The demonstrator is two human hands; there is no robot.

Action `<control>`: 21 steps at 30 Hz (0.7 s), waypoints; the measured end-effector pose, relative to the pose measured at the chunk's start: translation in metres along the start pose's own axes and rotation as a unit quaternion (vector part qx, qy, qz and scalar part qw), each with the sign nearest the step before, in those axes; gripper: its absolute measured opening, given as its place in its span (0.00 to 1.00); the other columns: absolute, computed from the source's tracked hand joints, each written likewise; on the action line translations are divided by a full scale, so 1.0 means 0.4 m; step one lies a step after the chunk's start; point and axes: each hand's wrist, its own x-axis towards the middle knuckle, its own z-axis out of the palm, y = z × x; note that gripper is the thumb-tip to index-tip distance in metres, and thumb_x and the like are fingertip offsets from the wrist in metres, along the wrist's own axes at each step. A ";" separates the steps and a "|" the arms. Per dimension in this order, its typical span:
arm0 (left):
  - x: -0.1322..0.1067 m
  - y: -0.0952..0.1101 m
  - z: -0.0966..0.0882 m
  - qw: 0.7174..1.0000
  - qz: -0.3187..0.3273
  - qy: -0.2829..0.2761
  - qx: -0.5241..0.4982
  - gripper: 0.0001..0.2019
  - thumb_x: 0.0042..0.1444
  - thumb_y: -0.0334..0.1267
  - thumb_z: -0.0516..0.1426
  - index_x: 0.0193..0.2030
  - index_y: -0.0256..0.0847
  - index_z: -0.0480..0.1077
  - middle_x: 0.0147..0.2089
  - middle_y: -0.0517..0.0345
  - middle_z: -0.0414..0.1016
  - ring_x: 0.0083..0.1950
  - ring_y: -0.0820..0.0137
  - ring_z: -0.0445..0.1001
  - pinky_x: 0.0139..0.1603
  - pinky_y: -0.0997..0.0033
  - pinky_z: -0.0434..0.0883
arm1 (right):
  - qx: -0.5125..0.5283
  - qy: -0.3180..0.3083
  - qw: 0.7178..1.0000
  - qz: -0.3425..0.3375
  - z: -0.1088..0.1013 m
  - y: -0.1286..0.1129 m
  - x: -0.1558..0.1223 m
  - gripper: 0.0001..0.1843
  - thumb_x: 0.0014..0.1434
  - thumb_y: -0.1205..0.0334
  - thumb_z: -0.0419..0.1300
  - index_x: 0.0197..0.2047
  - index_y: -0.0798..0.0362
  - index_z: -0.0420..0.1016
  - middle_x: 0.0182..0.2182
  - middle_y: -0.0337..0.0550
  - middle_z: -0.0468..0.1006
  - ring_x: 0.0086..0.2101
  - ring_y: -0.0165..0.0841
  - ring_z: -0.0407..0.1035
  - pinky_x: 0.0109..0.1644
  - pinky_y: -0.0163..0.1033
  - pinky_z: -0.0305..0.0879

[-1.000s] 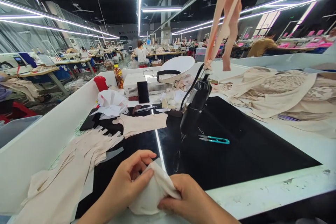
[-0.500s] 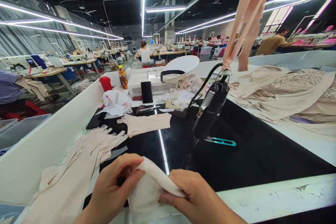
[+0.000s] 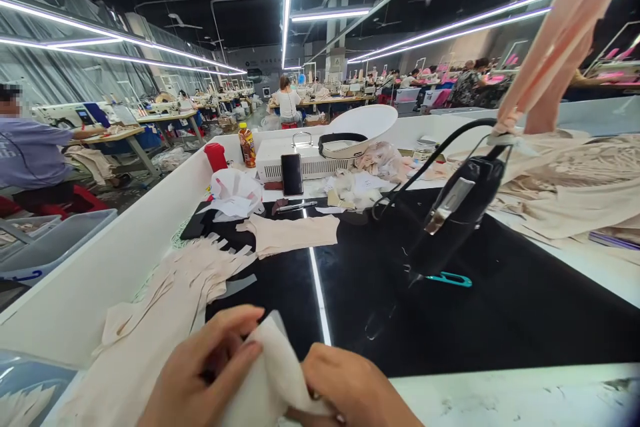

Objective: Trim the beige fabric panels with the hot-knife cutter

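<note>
Between left hand [image 3: 200,373] and right hand [image 3: 355,390], white fabric piece [image 3: 267,380] is pinched.

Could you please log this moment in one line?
left hand: holds white fabric piece | right hand: same piece | beyond: teal thread snips

- My head camera looks forward and down, close over my left hand [image 3: 195,380] and right hand [image 3: 355,393] at its lower edge.
- Beyond my grip on the white cloth [image 3: 270,380], it faces along the black tabletop [image 3: 500,327].
</note>
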 end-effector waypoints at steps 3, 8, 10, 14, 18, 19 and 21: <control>0.113 0.012 0.079 0.992 -0.005 -0.123 -0.033 0.15 0.63 0.46 0.61 0.55 0.48 0.77 0.41 0.60 0.81 0.29 0.72 0.73 0.30 0.75 0.71 | -0.037 0.068 0.996 0.052 -0.035 0.046 -0.021 0.09 0.59 0.68 0.64 0.38 0.47 0.69 0.33 0.34 0.77 0.32 0.31 0.70 0.37 0.33 0.61; 0.235 0.031 0.192 0.972 0.022 -0.232 -0.036 0.15 0.64 0.38 0.58 0.57 0.45 0.75 0.41 0.62 0.80 0.35 0.71 0.73 0.38 0.73 0.70 | -0.082 0.143 0.983 0.079 -0.056 0.131 -0.059 0.12 0.63 0.72 0.56 0.47 0.45 0.65 0.32 0.32 0.75 0.28 0.30 0.69 0.34 0.33 0.62; 0.252 0.036 0.222 0.969 0.054 -0.241 -0.014 0.16 0.65 0.35 0.57 0.58 0.45 0.74 0.42 0.63 0.80 0.37 0.70 0.75 0.42 0.71 0.71 | -0.101 0.158 0.980 0.062 -0.056 0.157 -0.067 0.12 0.63 0.74 0.54 0.44 0.46 0.65 0.33 0.33 0.75 0.29 0.31 0.70 0.34 0.34 0.63; 0.238 0.037 0.249 0.972 0.116 -0.197 0.049 0.16 0.65 0.27 0.56 0.57 0.41 0.73 0.55 0.55 0.77 0.55 0.63 0.74 0.61 0.59 0.69 | -0.140 0.181 0.973 0.032 -0.064 0.187 -0.079 0.09 0.66 0.72 0.53 0.39 0.46 0.66 0.34 0.34 0.76 0.31 0.32 0.72 0.36 0.35 0.65; 0.172 0.031 0.248 0.941 0.243 -0.198 0.128 0.11 0.67 0.27 0.57 0.53 0.42 0.73 0.52 0.55 0.77 0.54 0.63 0.74 0.59 0.61 0.72 | -0.156 0.172 0.972 0.021 -0.081 0.201 -0.091 0.09 0.69 0.70 0.54 0.41 0.46 0.70 0.36 0.36 0.78 0.34 0.33 0.76 0.38 0.35 0.69; 0.154 0.029 0.247 0.928 0.277 -0.208 0.135 0.10 0.66 0.28 0.59 0.51 0.43 0.73 0.51 0.56 0.77 0.52 0.64 0.75 0.56 0.63 0.73 | -0.155 0.164 0.974 0.019 -0.086 0.202 -0.095 0.09 0.69 0.70 0.54 0.41 0.46 0.71 0.36 0.36 0.79 0.35 0.33 0.77 0.38 0.35 0.70; 0.125 0.024 0.244 0.909 0.328 -0.214 0.145 0.07 0.68 0.31 0.59 0.50 0.43 0.73 0.51 0.57 0.78 0.50 0.65 0.77 0.54 0.66 0.74 | -0.157 0.149 0.976 0.017 -0.099 0.205 -0.102 0.10 0.69 0.70 0.54 0.40 0.46 0.72 0.36 0.36 0.79 0.35 0.33 0.78 0.38 0.34 0.70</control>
